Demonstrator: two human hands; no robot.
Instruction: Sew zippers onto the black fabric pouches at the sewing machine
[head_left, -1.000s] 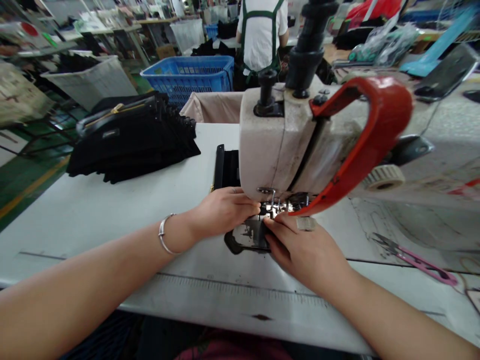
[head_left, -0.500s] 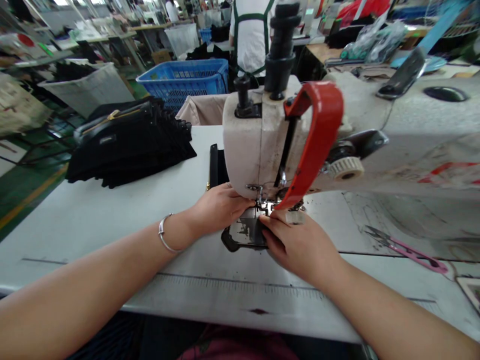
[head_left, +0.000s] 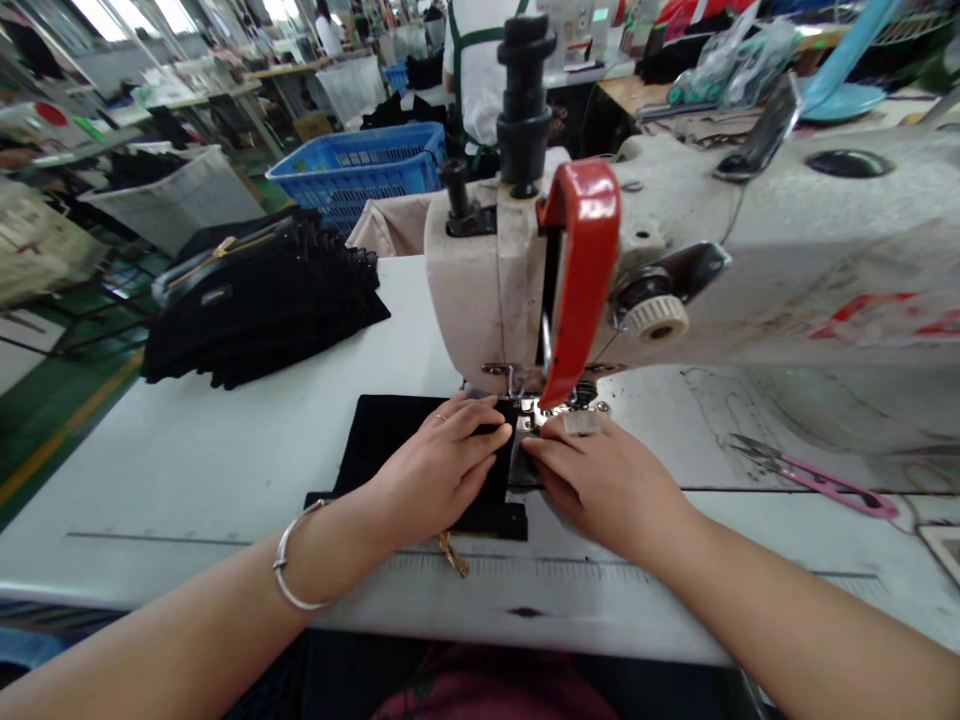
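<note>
My left hand (head_left: 450,465) lies on a black fabric piece (head_left: 382,430), fingers stretched out and a little apart, pressing it beside the sewing machine (head_left: 476,285). A strip crosses the piece's near edge, with a gold zipper pull (head_left: 452,555) hanging off it. The fabric's right edge lies close to the presser foot (head_left: 527,412). My right hand (head_left: 600,480) is on the other side of the foot, its fingers closed together and fingertips down at the metal plate. What they hold, if anything, is hidden. A red curved guard (head_left: 589,270) stands above it.
A stack of black fabric pieces (head_left: 262,295) with a zipper lies at the left of the white table (head_left: 187,450). Pink-handled thread snips (head_left: 817,480) lie at the right. Behind are a blue basket (head_left: 360,170) and a person in a white top (head_left: 480,80).
The black fabric piece has come from behind the machine head to its near left side and lies flat. My left hand has moved slightly left and nearer, its fingers now spread. My right hand stays by the foot.
</note>
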